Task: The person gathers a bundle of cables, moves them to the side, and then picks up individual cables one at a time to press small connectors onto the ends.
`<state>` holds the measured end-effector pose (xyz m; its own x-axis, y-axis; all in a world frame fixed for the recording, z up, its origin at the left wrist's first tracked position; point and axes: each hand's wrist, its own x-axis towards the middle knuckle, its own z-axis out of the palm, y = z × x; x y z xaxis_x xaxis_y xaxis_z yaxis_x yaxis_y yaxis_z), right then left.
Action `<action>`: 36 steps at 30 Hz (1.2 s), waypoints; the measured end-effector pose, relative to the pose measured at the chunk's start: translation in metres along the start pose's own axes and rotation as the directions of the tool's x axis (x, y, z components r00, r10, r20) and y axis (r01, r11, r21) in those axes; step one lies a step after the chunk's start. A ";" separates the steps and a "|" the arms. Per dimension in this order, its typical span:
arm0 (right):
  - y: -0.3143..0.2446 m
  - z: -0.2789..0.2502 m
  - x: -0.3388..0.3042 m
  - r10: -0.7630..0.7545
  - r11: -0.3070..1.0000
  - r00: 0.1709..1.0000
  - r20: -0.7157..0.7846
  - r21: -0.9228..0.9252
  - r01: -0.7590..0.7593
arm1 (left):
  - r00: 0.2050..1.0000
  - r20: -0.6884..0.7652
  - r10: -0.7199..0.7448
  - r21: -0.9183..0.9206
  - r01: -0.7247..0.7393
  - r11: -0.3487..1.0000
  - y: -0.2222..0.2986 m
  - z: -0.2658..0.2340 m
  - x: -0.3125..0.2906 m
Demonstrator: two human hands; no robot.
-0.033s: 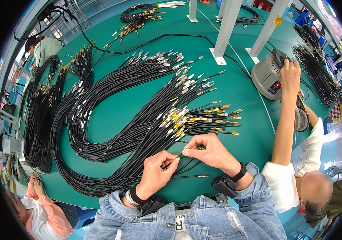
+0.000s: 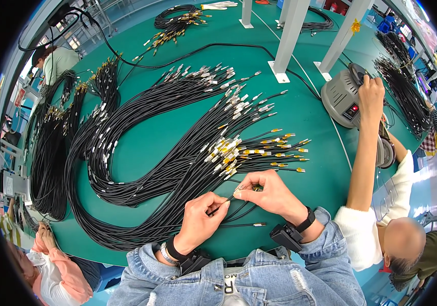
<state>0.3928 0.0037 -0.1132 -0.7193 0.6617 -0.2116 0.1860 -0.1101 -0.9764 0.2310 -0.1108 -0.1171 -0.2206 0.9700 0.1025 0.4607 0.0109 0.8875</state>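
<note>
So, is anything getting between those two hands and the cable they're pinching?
Nothing visible: the left hand and right hand both grip the black cable directly. Other cables lie close by, but none appears to come between.

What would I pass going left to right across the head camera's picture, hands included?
Black cables at far left → left hand → right hand → grey machine with a red light → black cables at far right.
</note>
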 end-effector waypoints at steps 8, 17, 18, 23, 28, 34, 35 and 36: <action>-0.004 -0.020 -0.003 0.005 0.984 0.992 0.127 -0.180 0.018 | 0.993 0.041 0.109 0.109 -0.113 0.988 -0.004 0.005 0.000; -0.005 -0.011 -0.001 -0.044 0.957 0.993 -0.110 -0.289 0.011 | 0.969 0.011 0.245 0.587 -0.205 0.783 -0.003 0.008 0.010; -0.003 -0.010 -0.001 -0.047 0.957 0.993 -0.109 -0.291 0.013 | 0.977 0.036 0.208 0.634 -0.184 0.751 -0.002 0.008 0.011; 0.008 -0.005 -0.001 -0.254 0.878 0.958 -0.136 -0.447 0.169 | 0.981 0.077 0.180 0.719 -0.179 0.671 -0.003 0.010 0.021; -0.004 0.007 -0.002 -0.175 0.926 0.973 -0.153 -0.360 0.111 | 0.929 -0.064 0.366 0.577 -0.264 0.773 -0.001 0.001 0.023; 0.001 0.018 0.000 -0.031 0.988 0.993 -0.110 -0.152 0.013 | 0.952 -0.149 0.269 0.265 -0.224 0.938 -0.001 0.001 0.013; 0.002 0.018 0.001 -0.033 0.996 0.996 -0.088 -0.086 0.025 | 0.952 -0.147 0.267 0.263 -0.223 0.939 0.000 0.001 0.012; 0.003 0.019 0.001 -0.036 0.999 0.997 -0.066 -0.018 0.034 | 0.953 -0.151 0.261 0.252 -0.218 0.943 0.001 0.002 0.012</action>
<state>0.3798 -0.0098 -0.1168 -0.6797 0.7127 -0.1734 0.1733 -0.0737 -0.9821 0.2300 -0.0987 -0.1159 -0.2198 0.8910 0.3973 0.6988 -0.1403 0.7014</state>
